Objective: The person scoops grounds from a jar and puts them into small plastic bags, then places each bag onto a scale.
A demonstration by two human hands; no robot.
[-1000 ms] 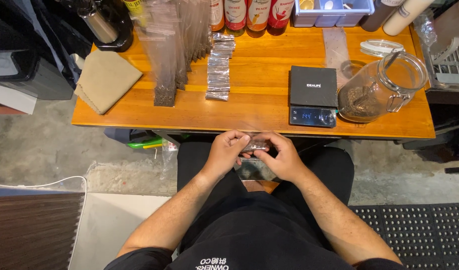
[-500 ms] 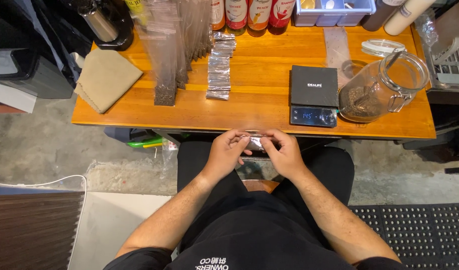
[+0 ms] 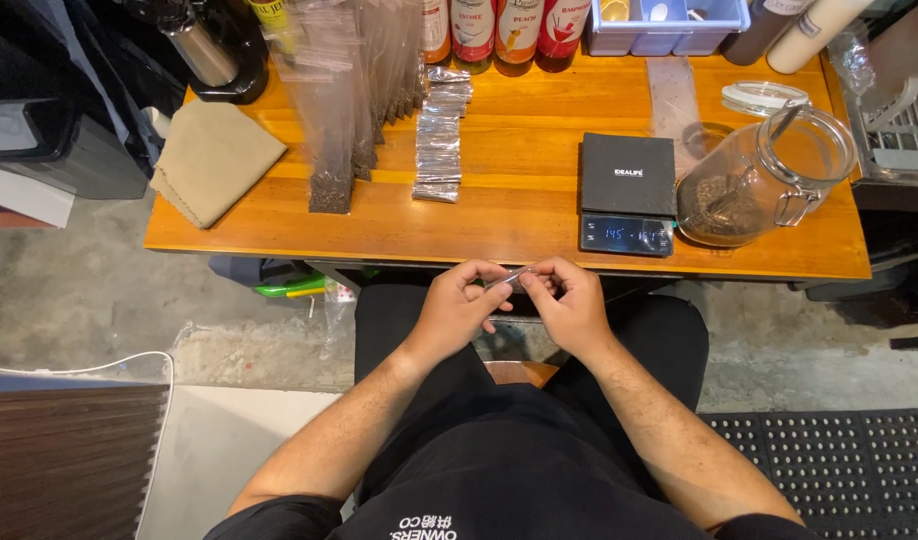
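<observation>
**Seated workstation, hands at the table edge: one small packet held between them**

Change since the earlier frame: the two hands sit slightly closer together over the lap, and the packet between them has tipped from roughly level to a slant, right end higher.

1. Wooden table (image 3: 519,215), orange-brown, directly ahead of the person.
2. Glass jar (image 3: 754,180), lid off, dark loose material inside, at the table's right.
3. Clear bags (image 3: 329,110), a standing row with dark contents at their bottoms, left of centre.
4. Beige cloth (image 3: 214,160), folded, at the table's left end.
5. Black digital scale (image 3: 627,195), display lit, just left of the jar.
6. Silver sachets (image 3: 439,135), an overlapping line running away from the person.
7. Left hand (image 3: 459,310), fingers curled, pinching the packet's left end.
8. Right hand (image 3: 569,305), likewise curled, thumb and fingertips closed on the right end.
9. Small silvery packet (image 3: 514,277), below the table's near edge. Its long axis runs left to right, bridging both hands; neither hand is clearly nearer.
</observation>
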